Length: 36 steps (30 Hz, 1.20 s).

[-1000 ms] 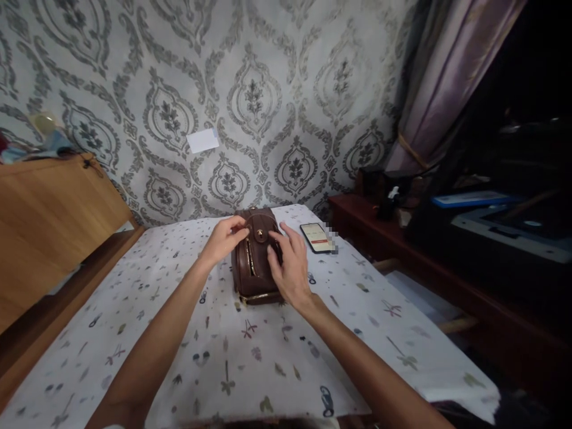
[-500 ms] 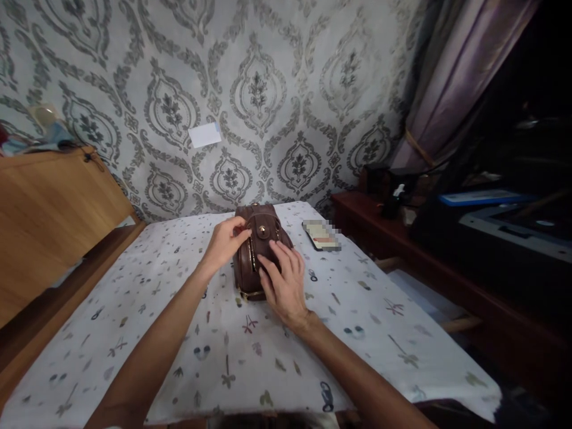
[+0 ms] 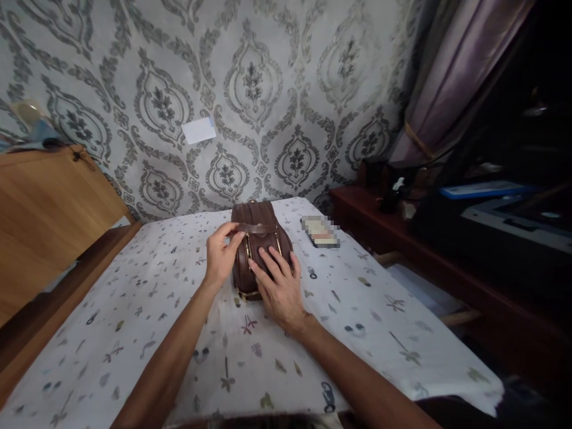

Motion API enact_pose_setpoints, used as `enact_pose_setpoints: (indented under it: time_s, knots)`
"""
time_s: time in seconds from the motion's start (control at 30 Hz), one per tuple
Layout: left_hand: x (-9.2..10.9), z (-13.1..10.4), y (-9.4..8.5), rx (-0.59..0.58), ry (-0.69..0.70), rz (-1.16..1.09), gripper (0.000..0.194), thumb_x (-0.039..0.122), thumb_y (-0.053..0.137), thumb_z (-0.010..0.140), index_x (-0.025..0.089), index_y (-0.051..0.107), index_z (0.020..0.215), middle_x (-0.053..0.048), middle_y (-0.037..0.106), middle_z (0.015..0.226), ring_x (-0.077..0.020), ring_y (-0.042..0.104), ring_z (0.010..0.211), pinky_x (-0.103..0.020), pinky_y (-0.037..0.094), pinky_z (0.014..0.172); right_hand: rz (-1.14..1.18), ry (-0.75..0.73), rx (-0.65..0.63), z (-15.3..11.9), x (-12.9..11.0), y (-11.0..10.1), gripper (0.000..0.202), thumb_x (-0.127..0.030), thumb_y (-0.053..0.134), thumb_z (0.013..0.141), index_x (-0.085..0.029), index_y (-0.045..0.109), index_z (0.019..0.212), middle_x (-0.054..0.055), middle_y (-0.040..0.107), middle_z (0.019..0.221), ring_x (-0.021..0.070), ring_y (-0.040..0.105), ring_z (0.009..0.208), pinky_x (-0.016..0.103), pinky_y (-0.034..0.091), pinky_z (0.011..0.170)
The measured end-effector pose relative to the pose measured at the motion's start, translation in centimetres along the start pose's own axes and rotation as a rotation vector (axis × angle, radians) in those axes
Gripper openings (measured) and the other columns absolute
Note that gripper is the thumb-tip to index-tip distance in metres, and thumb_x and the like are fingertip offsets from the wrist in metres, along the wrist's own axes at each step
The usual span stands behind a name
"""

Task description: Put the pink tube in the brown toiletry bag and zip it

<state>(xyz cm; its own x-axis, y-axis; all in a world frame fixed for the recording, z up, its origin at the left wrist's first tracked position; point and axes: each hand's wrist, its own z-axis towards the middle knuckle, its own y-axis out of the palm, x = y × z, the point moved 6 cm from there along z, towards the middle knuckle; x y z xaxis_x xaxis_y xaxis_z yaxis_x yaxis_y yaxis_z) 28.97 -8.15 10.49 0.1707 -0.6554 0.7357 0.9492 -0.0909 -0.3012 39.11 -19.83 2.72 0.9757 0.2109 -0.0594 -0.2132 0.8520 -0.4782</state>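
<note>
Brown leather bag on patterned tablecloth, zips shut, contents unseen. Left hand pinching strap across the top; right hand flat, fingers spread on the near side. Phone just beyond, screen blurred, unreadable.

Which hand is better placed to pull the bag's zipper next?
Probably the left hand: its fingertips already pinch at the zipper side of the brown bag. The right hand lies flat on the bag, steadying it.
</note>
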Motion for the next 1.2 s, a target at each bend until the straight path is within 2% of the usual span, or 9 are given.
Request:
enact_pose_setpoints:
  time_s: [0.17,0.5,0.87,1.2]
  knots:
    - [-0.2,-0.2,0.1,-0.008,0.006,-0.003,0.016,0.033,0.06,0.085,0.019,0.067,0.088,-0.003,0.07,0.086,-0.0186,0.062,0.084,-0.028,0.049,0.082,0.01,0.013,-0.015,-0.1,0.1,0.2,0.041,-0.015,0.052,0.094,-0.026,0.06,0.133,0.009,0.063,0.14,0.0253,0.049,0.138,0.054,0.022,0.12]
    - [0.1,-0.2,0.1,-0.095,-0.009,0.002,0.021,0.039,0.06,0.086,0.019,0.064,0.083,-0.002,0.066,0.08,-0.0179,0.058,0.08,-0.026,0.046,0.076,0.029,0.03,-0.024,-0.2,0.3,0.5,0.042,-0.016,0.053,0.095,-0.028,0.059,0.134,0.008,0.063,0.141,0.0252,0.049,0.137,0.054,0.02,0.12]
    - [0.3,0.1,0.3,-0.14,-0.025,-0.051,0.028,0.047,0.062,0.085,0.019,0.061,0.08,-0.002,0.065,0.081,-0.0177,0.057,0.079,-0.028,0.045,0.076,0.176,0.108,0.07,-0.3,0.8,-0.5,0.021,-0.02,0.055,0.097,-0.027,0.068,0.112,0.006,0.068,0.13,0.0243,0.057,0.127,0.051,0.03,0.115]
    - [-0.1,0.1,0.1,-0.123,-0.006,-0.083,0.019,0.037,0.065,0.084,0.019,0.065,0.082,0.0,0.064,0.076,-0.0166,0.057,0.075,-0.028,0.045,0.074,0.125,0.122,0.134,0.2,1.2,-0.3,0.015,-0.023,0.059,0.097,-0.03,0.072,0.096,0.003,0.072,0.12,0.0234,0.06,0.118,0.048,0.035,0.106]
